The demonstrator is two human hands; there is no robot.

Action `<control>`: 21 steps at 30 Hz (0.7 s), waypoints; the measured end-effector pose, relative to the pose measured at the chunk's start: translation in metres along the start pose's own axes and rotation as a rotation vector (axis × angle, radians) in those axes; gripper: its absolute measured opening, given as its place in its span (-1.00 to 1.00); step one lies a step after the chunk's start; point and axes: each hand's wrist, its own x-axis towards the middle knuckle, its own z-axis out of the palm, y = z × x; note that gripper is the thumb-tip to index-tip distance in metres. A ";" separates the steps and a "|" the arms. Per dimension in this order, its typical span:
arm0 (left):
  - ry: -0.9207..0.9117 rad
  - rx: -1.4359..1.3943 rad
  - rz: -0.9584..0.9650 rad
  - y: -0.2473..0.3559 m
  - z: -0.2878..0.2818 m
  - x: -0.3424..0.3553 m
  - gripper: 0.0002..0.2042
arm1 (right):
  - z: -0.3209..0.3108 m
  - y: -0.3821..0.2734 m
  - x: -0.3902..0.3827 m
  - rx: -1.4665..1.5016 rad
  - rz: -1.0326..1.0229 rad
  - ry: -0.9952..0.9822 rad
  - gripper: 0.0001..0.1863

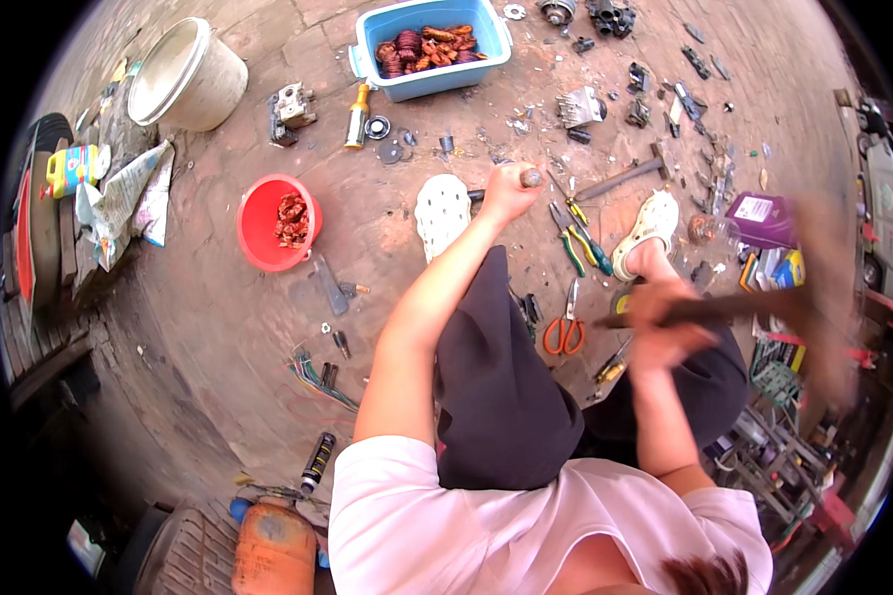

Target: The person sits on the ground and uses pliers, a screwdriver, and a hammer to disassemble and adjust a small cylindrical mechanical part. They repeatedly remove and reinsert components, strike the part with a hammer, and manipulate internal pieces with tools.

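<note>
My left hand is closed around a rod whose round, worn end pokes out on top; its other end is hidden. The fist is low over the ground beside my left white clog. My right hand, smeared by motion, grips the wooden handle of a hammer above my right knee. The hammer's blurred head is out to the right. Between my feet lie another hammer, pliers with green-and-yellow handles and orange-handled scissors.
A blue tub holds reddish copper coils. Copper scraps lie in a red bowl. A white bucket stands far left. Metal parts, such as a finned block, litter the paved ground. A purple box is at right.
</note>
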 end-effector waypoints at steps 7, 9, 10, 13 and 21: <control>-0.033 0.002 -0.019 -0.006 -0.011 -0.029 -0.74 | -0.001 0.020 0.008 -0.429 0.732 0.022 -0.33; -0.073 0.053 -0.126 0.001 -0.018 -0.009 -0.73 | -0.004 -0.010 0.018 -0.245 0.557 0.064 -0.32; -0.011 -0.044 -0.022 0.002 -0.015 -0.011 -0.69 | 0.004 -0.028 0.023 -0.129 0.460 0.049 -0.30; -0.099 0.045 0.058 0.004 -0.011 -0.013 -0.68 | 0.004 -0.024 0.011 0.028 0.116 -0.081 -0.23; 0.007 -0.037 -0.171 -0.040 -0.004 -0.025 -0.71 | -0.004 0.044 -0.067 -0.507 0.902 -0.130 -0.42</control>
